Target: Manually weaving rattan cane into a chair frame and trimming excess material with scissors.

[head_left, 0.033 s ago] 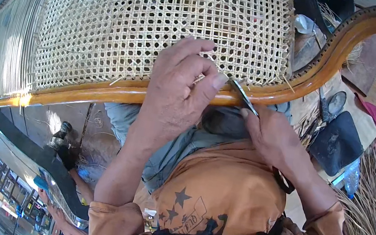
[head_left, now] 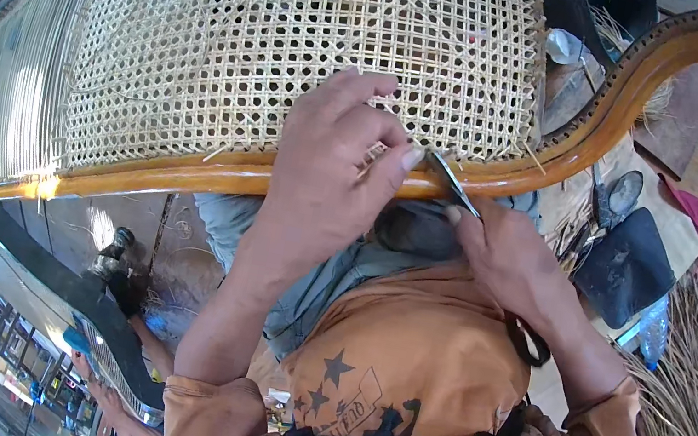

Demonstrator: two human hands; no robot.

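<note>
In front of me lies a curved, varnished wooden frame with woven cane webbing filling it. My left hand rests over the near edge of the webbing, thumb and forefinger pinched together; anything between them is too small or hidden to make out. My right hand, below the rail, grips a thin, pointed metal blade. The blade slants across the rail, its tip at the webbing's edge close to my left thumb. Its handle end is hidden in my fingers.
Loose cane strands lie in a bundle at the right. Beside them are a dark flat pad, a red cloth-like item and a clear plastic bottle. Another person's arms reach toward a second dark curved frame at lower left.
My left thumb and forefinger have shifted very slightly. The blade in my right hand has tilted a little and moved slightly to the right and down.
</note>
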